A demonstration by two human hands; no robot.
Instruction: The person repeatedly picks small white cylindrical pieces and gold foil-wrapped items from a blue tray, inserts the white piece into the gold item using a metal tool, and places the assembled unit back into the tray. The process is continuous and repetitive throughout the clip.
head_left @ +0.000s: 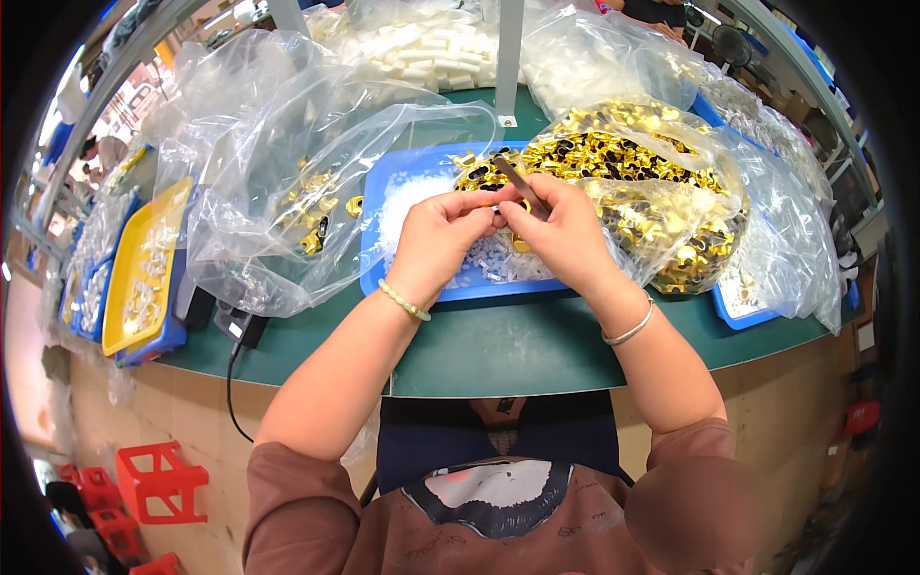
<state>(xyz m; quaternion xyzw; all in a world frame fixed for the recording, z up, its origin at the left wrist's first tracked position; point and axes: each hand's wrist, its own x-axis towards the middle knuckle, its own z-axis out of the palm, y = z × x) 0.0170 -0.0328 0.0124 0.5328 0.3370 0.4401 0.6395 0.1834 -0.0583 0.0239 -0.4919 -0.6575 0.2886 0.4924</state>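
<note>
Over a blue tray (379,206), my two hands meet at the fingertips. My right hand (567,235) is closed on a thin dark flat stick (522,185), which slants up to the left. My left hand (429,240) is closed in a pinch on a small gold and black piece (497,209), mostly covered by the fingers. Another gold piece (520,241) shows just under my right hand. Small white and translucent plastic bits (412,196) lie in the tray under and around the hands.
A clear bag full of gold pieces (661,182) slumps against the tray's right side. A loose clear bag (278,192) with a few gold pieces lies left. Farther left stands a yellow tray (144,268). A grey post (509,62) rises behind; white tubular pieces (422,57) are heaped beyond.
</note>
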